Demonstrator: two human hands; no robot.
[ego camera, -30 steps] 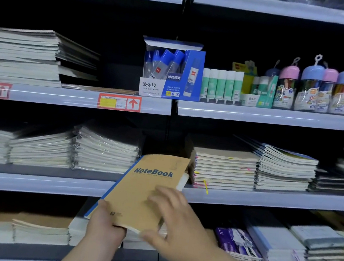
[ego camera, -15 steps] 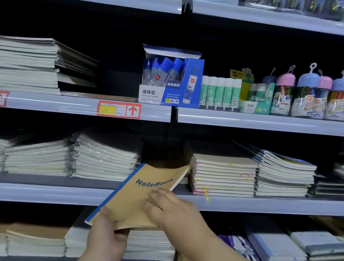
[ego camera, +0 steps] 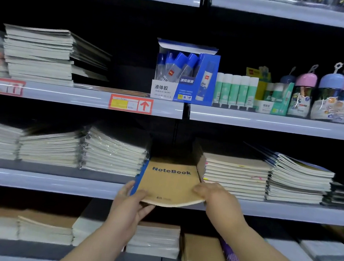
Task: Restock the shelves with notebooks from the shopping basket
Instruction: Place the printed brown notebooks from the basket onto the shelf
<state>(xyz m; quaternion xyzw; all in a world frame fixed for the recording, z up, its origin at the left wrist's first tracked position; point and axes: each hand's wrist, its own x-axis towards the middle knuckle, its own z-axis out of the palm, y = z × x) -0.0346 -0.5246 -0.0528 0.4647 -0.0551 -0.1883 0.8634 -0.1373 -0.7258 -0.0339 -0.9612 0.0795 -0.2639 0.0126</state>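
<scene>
**Notebook (ego camera: 169, 181).** Brown cover, blue spine at the left, "NoteBook" printed across the far end. It lies flat in a gap between two stacks on the middle shelf (ego camera: 53, 182). The far part sits inside the gap, and the near edge juts past the shelf lip and sags.

**Hands.** The left hand (ego camera: 130, 203) grips the near left corner, thumb on the cover and fingers curled beneath. The right hand (ego camera: 221, 200) holds the near right edge with its fingers bent over the cover, and it hides what lies under that edge. The two hands are apart, one at each near corner.

**Borders of the gap.** At the left a plastic-wrapped stack (ego camera: 112, 153) stands just beside the blue spine; whether they touch cannot be told. At the right a taller cream-edged stack (ego camera: 234, 174) stands just beside the notebook's right edge. The gap is barely wider than the notebook. Its back is in shadow, so whether anything lies beneath the notebook there cannot be made out. Open room remains above the cover, up to the shelf overhead.

**Upper shelf.** A blue glue box (ego camera: 186, 74), a row of green glue sticks (ego camera: 235, 89), and dome-capped jars (ego camera: 329, 94), the rightmost cut by the frame edge. The print on the red price tag (ego camera: 130, 103) is blurred.

**Lower shelf.** A white stack (ego camera: 154, 237), partly screened by the left forearm, with a brown stack (ego camera: 202, 254) beside it.
</scene>
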